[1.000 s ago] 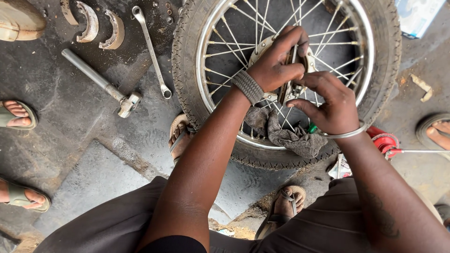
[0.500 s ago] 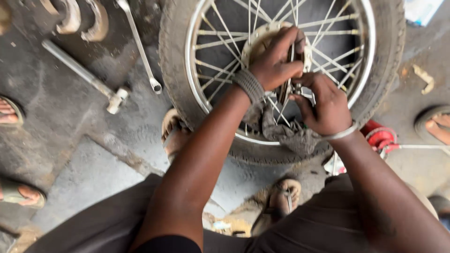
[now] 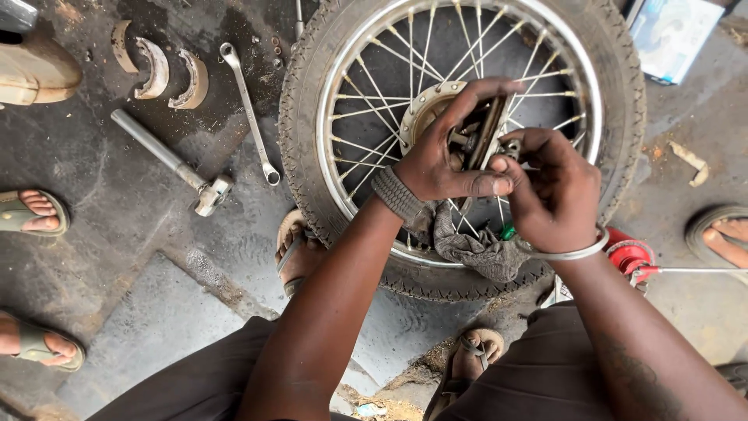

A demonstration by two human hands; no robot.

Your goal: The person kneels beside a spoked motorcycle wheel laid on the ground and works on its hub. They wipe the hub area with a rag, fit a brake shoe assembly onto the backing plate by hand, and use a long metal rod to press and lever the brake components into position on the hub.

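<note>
Both hands, the left hand (image 3: 440, 160) and right hand (image 3: 549, 191), are close together, clamped on a metal part (image 3: 485, 136) at the hub of the wheel (image 3: 312, 117), upper middle. A wrench (image 3: 248, 109) lies left.

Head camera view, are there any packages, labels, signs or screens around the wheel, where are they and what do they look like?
Box: one package, at the top right on the ground beyond the wheel's tyre, partly cut off by the frame; flat and rectangular, pale blue and white with darker edges.
No signs or screens show.
</note>
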